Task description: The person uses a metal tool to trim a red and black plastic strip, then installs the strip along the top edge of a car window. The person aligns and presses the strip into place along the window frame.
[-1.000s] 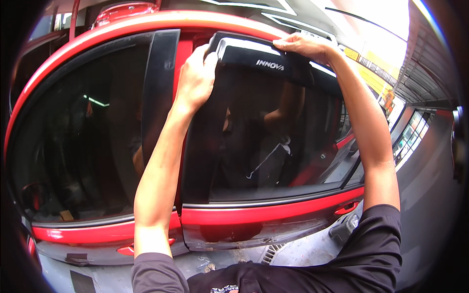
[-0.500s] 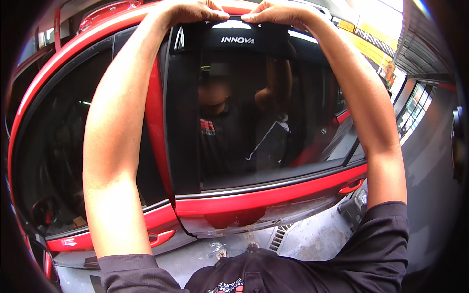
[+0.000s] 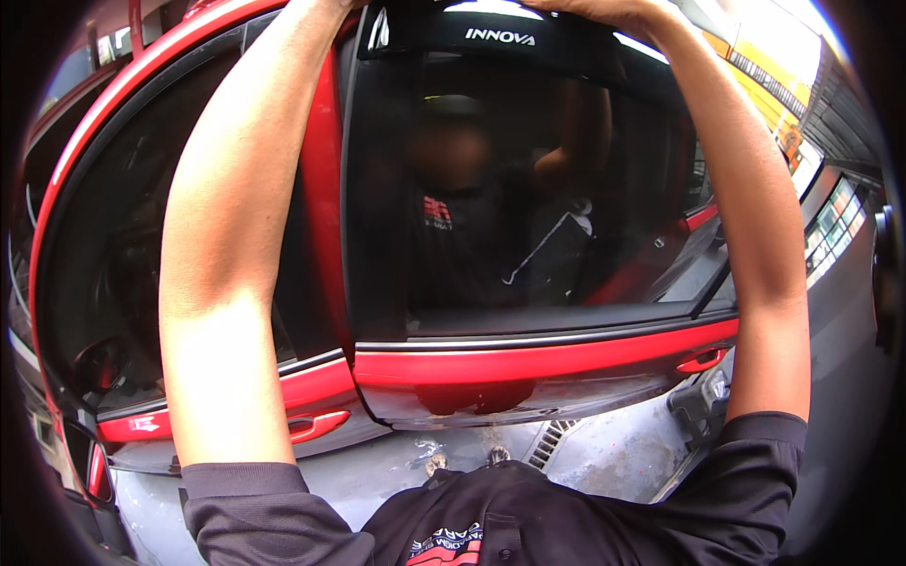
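Both my arms reach up to the top of a red car's rear door (image 3: 557, 357). A glossy black window visor (image 3: 429, 36) with white lettering runs along the top of the dark door window (image 3: 377, 217). At the upper edge of the picture, my right hand (image 3: 613, 8) is bent over the visor's top edge, its fingers partly cut off and pressed together there. Of my left hand (image 3: 349, 4) only a sliver by the wrist shows, near the visor's left end; its fingers are out of the picture. A blurred reflection of me lies in the glass.
The front door (image 3: 311, 396), with its handle, adjoins on the left, and a side mirror (image 3: 97, 467) sticks out at lower left. Under the car the grey floor (image 3: 613, 462) has a drain grate (image 3: 550, 443). A grey-black object (image 3: 694, 410) stands by my right elbow.
The view has tilted and shifted, so the car sits higher and further right in it. Both hands have slid toward the upper edge, and my left fingers have gone out of sight.
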The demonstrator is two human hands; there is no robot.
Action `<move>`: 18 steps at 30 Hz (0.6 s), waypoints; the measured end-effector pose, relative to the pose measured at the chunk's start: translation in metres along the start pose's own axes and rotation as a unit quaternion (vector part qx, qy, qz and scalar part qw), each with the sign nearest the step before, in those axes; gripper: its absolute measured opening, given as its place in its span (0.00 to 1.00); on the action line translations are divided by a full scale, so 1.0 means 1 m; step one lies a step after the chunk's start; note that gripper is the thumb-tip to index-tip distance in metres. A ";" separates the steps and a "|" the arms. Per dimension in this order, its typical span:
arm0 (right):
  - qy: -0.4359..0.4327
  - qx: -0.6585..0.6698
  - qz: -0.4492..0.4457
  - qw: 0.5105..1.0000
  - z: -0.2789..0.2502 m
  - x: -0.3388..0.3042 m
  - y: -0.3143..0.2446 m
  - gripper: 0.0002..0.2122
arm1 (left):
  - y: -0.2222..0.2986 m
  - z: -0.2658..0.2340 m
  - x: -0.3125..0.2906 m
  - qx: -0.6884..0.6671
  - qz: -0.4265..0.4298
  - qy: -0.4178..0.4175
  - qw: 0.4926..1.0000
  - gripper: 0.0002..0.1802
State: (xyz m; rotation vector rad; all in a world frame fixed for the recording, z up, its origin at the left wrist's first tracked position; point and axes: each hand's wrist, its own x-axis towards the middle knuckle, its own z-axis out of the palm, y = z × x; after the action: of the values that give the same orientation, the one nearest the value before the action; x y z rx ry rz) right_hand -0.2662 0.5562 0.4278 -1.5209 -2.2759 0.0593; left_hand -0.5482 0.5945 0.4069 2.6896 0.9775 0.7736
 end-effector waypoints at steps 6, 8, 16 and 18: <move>0.000 0.027 0.005 1.000 -0.012 -0.004 0.011 0.19 | -0.021 -0.008 -0.007 -0.066 0.003 0.024 0.998 0.21; 0.002 0.031 0.013 0.999 -0.012 -0.005 0.017 0.19 | -0.028 -0.008 -0.003 -0.094 0.009 0.028 0.995 0.22; -0.005 0.059 0.032 0.998 -0.010 0.003 0.030 0.20 | -0.013 -0.012 0.009 -0.179 -0.070 0.005 0.981 0.27; 0.003 0.035 0.029 0.999 -0.009 0.002 0.019 0.20 | -0.017 -0.014 0.007 -0.169 -0.095 0.025 0.981 0.26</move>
State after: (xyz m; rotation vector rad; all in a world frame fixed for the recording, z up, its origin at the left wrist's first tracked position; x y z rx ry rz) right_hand -0.2469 0.5640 0.4315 -1.5494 -2.2016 0.1488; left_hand -0.5600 0.6116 0.4161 2.2628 0.9939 0.8813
